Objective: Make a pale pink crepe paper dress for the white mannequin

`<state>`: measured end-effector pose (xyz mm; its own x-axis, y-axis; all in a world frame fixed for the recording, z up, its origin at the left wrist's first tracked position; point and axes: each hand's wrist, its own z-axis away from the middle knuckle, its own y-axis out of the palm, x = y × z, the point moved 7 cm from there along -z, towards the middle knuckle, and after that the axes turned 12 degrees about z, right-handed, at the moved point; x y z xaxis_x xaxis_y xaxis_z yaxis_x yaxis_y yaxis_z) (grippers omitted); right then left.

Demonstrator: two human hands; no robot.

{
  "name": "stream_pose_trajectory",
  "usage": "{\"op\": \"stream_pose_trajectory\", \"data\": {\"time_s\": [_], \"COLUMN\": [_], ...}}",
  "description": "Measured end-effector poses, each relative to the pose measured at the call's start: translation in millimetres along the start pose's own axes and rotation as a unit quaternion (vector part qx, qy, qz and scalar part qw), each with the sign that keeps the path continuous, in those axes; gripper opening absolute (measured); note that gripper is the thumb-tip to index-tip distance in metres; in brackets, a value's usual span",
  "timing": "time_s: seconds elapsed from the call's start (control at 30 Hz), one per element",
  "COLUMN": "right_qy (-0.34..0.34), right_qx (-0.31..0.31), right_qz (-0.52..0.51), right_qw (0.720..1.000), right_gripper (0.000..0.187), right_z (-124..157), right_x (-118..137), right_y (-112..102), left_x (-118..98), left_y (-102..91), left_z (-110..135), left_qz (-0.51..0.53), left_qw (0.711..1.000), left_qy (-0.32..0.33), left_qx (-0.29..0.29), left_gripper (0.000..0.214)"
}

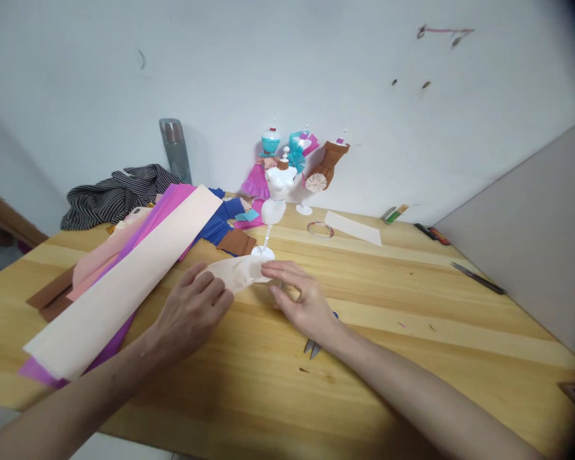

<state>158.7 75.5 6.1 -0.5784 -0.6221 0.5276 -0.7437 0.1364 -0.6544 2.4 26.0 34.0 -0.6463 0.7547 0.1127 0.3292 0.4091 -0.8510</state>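
Note:
A short pale cream piece of crepe paper [237,273] stretches between my two hands over the wooden table. My left hand [196,306] is closed on its left end, with the fingers curled over. At the other end, my right hand [304,297] holds the paper by its fingertips, the thumb lower down. Just behind the paper stands a small white dress-form mannequin [274,211] with a brown band at its neck. Scissors [312,348] lie partly hidden under my right wrist, blades toward me.
Long crepe paper sheets [124,287] are piled at left, beside a striped cloth [119,191] and a grey flask [176,150]. Dressed mannequins [329,160] stand by the wall. A bracelet-like ring [320,230], a cream strip [354,228] and a knife [479,278] lie at right.

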Motion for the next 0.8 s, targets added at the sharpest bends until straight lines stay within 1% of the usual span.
{"op": "stream_pose_trajectory", "data": {"time_s": [0.07, 0.1, 0.17, 0.27, 0.3, 0.4, 0.43, 0.53, 0.7, 0.8], "right_qy": [0.101, 0.169, 0.202, 0.208, 0.204, 0.184, 0.178, 0.17, 0.169, 0.165], "right_qx": [0.016, 0.021, 0.034, 0.058, 0.069, 0.093, 0.096, 0.102, 0.111, 0.114], "right_qz": [-0.026, -0.033, -0.027, -0.011, -0.002, 0.033, 0.045, 0.078, 0.121, 0.134], "right_qw": [0.994, 0.985, 0.978, 0.976, 0.977, 0.978, 0.978, 0.977, 0.972, 0.971], "right_gripper": [0.017, 0.015, 0.017, 0.029, 0.029, 0.01, 0.009, 0.014, 0.014, 0.014], "right_z": [-9, -13, -27, -49, -55, -65, -66, -61, -43, -34], "right_x": [-28, -46, -68, -87, -89, -85, -83, -78, -78, -74], "right_y": [7, 11, 19, 33, 38, 49, 50, 49, 37, 32], "left_x": [3, 4, 6, 8, 7, 6, 6, 7, 7, 7], "left_y": [0.1, 1.1, 5.6, 18.8, 23.2, 31.7, 33.2, 33.8, 30.3, 31.4], "left_z": [6, 9, 17, 28, 31, 39, 41, 45, 46, 44], "left_qz": [-0.008, -0.013, -0.02, -0.019, -0.016, -0.014, -0.015, -0.017, -0.022, -0.04], "left_qw": [1.0, 1.0, 1.0, 0.997, 0.995, 0.993, 0.993, 0.993, 0.993, 0.993], "left_qy": [-0.002, -0.004, -0.008, -0.016, -0.016, -0.009, -0.009, -0.009, -0.006, 0.007], "left_qx": [0.003, 0.006, 0.022, 0.075, 0.092, 0.118, 0.121, 0.121, 0.112, 0.11], "left_gripper": [0.024, 0.025, 0.026, 0.024, 0.023, 0.022, 0.022, 0.02, 0.017, 0.026]}}
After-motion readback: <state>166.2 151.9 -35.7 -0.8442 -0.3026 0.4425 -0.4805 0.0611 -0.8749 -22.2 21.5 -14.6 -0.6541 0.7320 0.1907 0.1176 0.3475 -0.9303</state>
